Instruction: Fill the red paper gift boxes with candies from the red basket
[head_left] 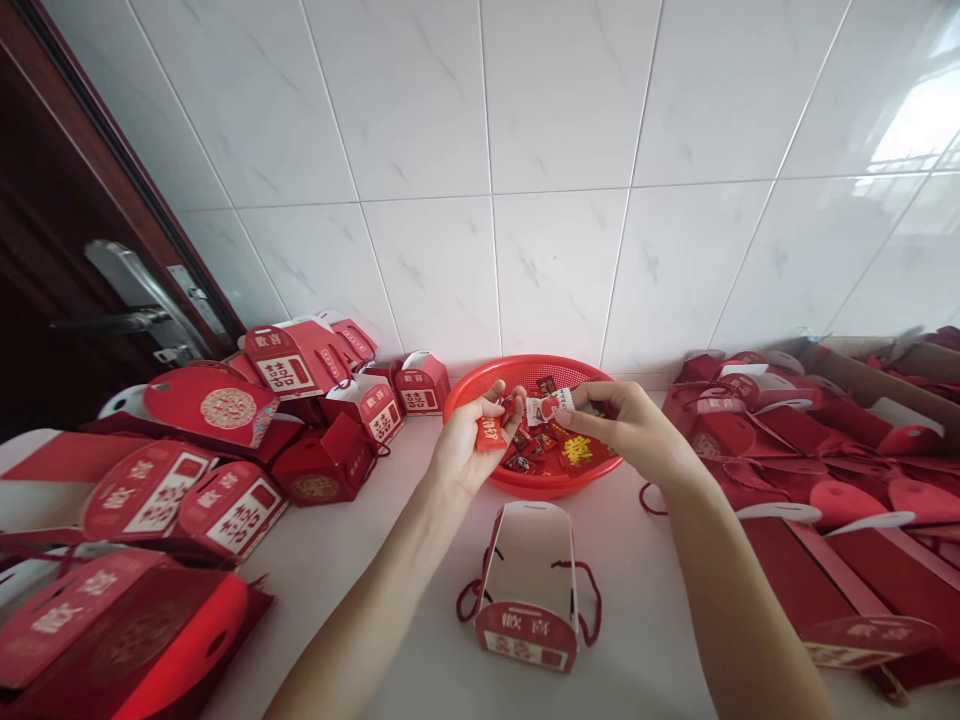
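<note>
Over the left side of a red plastic basket (pixel 469 372), my left hand (pixel 466 440) is curled around red wrapped candies (pixel 490 433). Between the thumb and fingers of my right hand (pixel 637 425) is a white-and-red wrapped candy (pixel 551 407), close to the left fingers. More small wrapped candies (pixel 525 450) and a red packet with yellow lettering (pixel 577 450) lie in the basket below. In front of the basket stands an open red gift box (pixel 529 625) with a pale inside and dark red cord handles (pixel 592 605) at its sides.
Red gift boxes (pixel 232 510) are piled on the left, several with white labels. Flatter red boxes (pixel 810 480) crowd the right, beside a cardboard carton (pixel 862 375). A tiled wall (pixel 555 260) rises behind the white surface (pixel 360 560). A dark door with a metal handle (pixel 139 285) is at far left.
</note>
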